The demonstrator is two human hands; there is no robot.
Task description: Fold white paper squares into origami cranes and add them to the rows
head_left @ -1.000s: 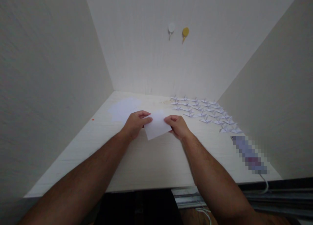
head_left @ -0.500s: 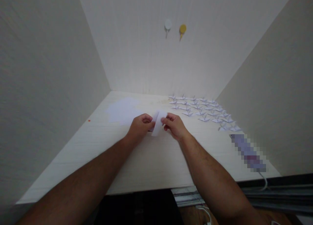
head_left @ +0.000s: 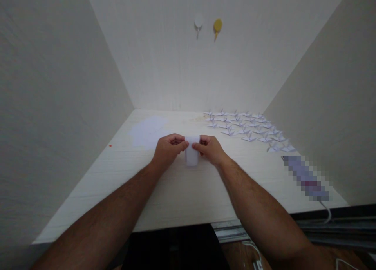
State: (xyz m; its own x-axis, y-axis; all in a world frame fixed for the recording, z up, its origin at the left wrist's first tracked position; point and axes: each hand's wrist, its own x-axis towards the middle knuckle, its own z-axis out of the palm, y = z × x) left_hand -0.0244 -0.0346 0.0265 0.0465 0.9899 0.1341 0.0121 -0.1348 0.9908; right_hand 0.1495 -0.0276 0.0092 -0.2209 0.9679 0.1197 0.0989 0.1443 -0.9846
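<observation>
A small white sheet of paper [head_left: 192, 155], folded into a narrow strip, is held above the pale wooden table [head_left: 182, 191]. My left hand [head_left: 169, 149] pinches its left edge with fingers curled. My right hand [head_left: 209, 148] pinches the right edge the same way. Both hands are close together near the table's middle, with the paper hanging down between them.
Several small folded paper cranes [head_left: 248, 127] lie in rows at the back right. A loose stack of white sheets [head_left: 147, 129] lies at the back left. A blurred object with a cable [head_left: 307, 177] rests at the right edge. Walls enclose three sides; two hooks [head_left: 208, 26] hang behind.
The sheet was held open and flat a second ago; now it is folded narrow. My hands have come closer together.
</observation>
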